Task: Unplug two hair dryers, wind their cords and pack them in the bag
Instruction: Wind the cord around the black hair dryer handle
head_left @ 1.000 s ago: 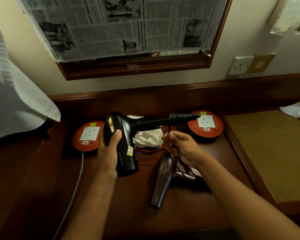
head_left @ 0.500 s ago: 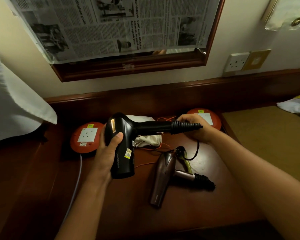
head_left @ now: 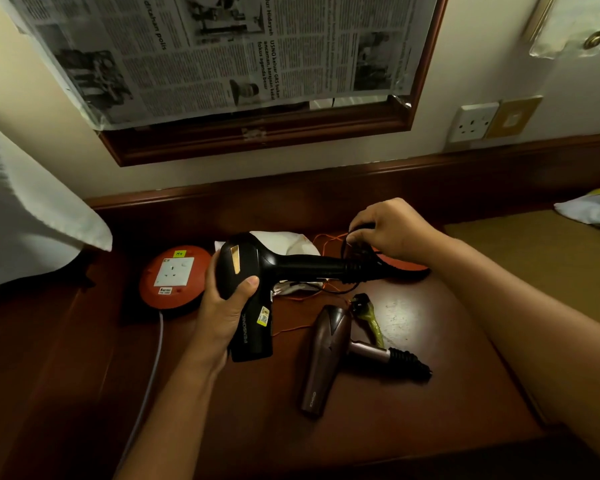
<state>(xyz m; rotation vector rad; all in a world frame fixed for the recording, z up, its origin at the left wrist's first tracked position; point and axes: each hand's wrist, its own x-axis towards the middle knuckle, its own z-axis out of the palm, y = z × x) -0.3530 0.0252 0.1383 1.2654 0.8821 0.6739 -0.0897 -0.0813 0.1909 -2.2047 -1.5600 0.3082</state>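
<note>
While the brown hair dryer [head_left: 321,355] lies nearest on the counter [head_left: 378,427], the left hand [head_left: 227,306] grips the black hair dryer [head_left: 253,285]; beyond, right-hand fingers [head_left: 361,233] pinch its cord [head_left: 347,242]. Wind snug, even loops around the handle.

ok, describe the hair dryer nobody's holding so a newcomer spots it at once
Start at the dark wooden desk below the newspaper-covered mirror. The brown hair dryer lies flat right of centre. Unlike the black hair dryer, it is untouched, with a ribbed black cord collar.

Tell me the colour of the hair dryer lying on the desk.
Brown with a black cord collar, the hair dryer on the desk; head view.
</note>
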